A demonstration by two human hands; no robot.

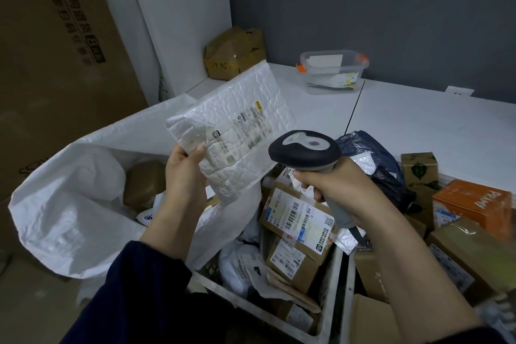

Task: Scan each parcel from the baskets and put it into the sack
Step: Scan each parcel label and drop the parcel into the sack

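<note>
While the left-hand grip [184,173] is pinching the white mailer [234,131] by a corner above the edge of the sack [69,204] and the right-hand grip [343,184] is clamping the scanner [305,151], the crinkled, tilted label [251,131] is risking a misread.

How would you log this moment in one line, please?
left hand: holds white mailer; right hand: grips scanner; sack: open; phase: scanning

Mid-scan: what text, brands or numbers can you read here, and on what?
"PRAMY": orange box.
"M1 A21A": label on the cardboard box in the basket.
"936", first digit unclear: handwriting on the brown parcel at the back.
Label on the bubble mailer, in the left hand: too blurred.
Print on the large carton, far left: unreadable.
</note>
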